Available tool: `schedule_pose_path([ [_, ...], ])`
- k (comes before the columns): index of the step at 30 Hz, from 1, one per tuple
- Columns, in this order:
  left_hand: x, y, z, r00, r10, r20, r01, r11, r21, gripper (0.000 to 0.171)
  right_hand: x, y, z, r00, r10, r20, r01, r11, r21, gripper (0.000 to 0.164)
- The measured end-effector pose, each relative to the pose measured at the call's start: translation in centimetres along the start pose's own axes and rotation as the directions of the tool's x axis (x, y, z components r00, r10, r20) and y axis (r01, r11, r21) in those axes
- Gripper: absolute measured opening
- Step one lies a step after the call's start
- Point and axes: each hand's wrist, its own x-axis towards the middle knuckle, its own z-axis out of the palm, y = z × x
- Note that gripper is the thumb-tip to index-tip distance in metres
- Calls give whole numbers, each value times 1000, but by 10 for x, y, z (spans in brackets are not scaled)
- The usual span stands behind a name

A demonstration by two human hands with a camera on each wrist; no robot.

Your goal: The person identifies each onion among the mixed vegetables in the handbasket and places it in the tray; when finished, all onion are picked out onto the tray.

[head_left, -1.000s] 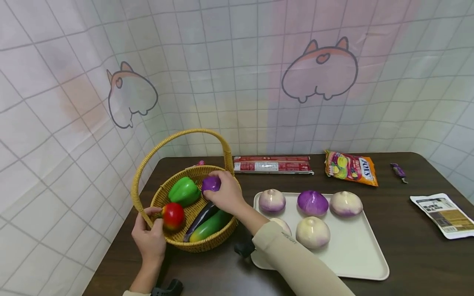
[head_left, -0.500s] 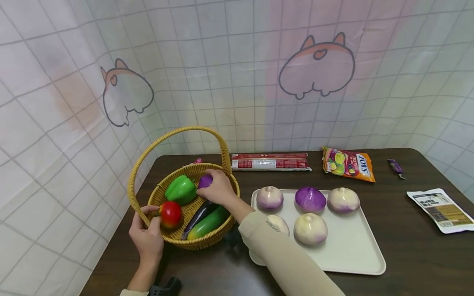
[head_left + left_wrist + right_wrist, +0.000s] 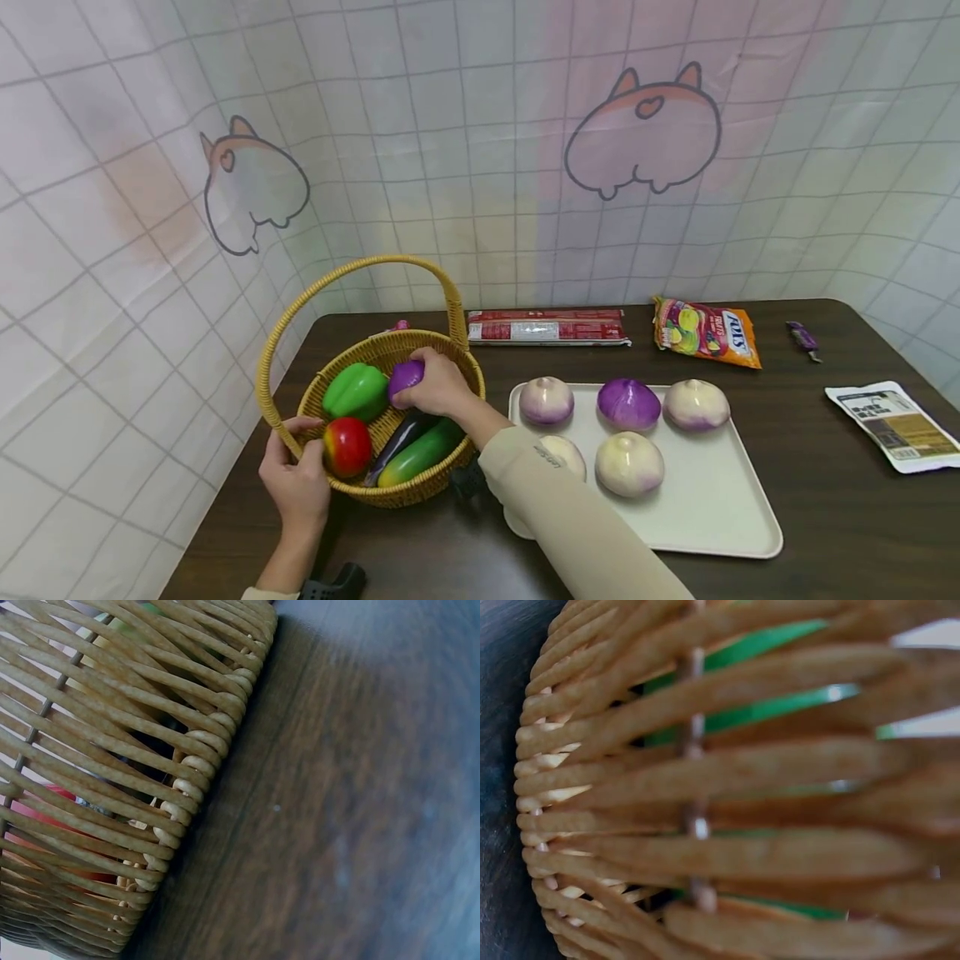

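My left hand (image 3: 297, 485) holds the left rim of a yellow wicker basket (image 3: 399, 497), thumb and fingers at the foot of its arched handle. Inside the basket, my right hand (image 3: 441, 385) grips a purple onion (image 3: 405, 379), partly covered by the fingers. A green bell pepper (image 3: 355, 392) lies right beside the onion. Nearer the front are a red-and-yellow fruit (image 3: 348, 447), a dark eggplant (image 3: 403, 440) and a green cucumber-like vegetable (image 3: 422, 454). Both wrist views look at the basket's woven wall (image 3: 105, 705), with neither hand showing there.
A white tray (image 3: 712, 508) to the right bears several white-and-purple onions (image 3: 628, 463) and a purple one. Behind it lie a long red packet (image 3: 547, 327) and an orange snack bag (image 3: 705, 333). Farther right are a small purple wrapper (image 3: 804, 340) and a white-and-brown pouch (image 3: 896, 425).
The right hand has moved the purple onion leftward and lower in the basket. The green pepper has shifted left. The left hand keeps its hold on the rim.
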Motion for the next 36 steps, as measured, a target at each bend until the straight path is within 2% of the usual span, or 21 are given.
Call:
schedule_pose_path([
  [6,0,0,1,1000,1,-5,-1,1000,1,22,0,0,4,999,-22,29,25,995,-96,79],
  [9,-1,-1,2,1000,10,-10,-10,1000,4,22,-1,0,4,999,-33,25,36,994,-105,80],
  [12,-2,-2,3,1000,23,-18,-23,999,22,22,-2,0,2,999,-45,-19,44,997,-64,79],
  [17,-2,-3,3,999,31,-28,-30,998,53,23,-6,-2,-2,992,-65,-106,71,996,60,77],
  [24,-1,0,1,999,26,-37,-24,999,44,24,-28,-7,-6,987,-109,-119,125,983,138,75],
  [29,1,-2,2,999,19,-41,-17,999,52,23,-47,-8,-13,964,-199,-176,229,959,167,71],
  [36,-1,-3,1,999,21,-34,-19,998,60,24,-76,-10,-25,910,-340,-240,382,910,160,70],
])
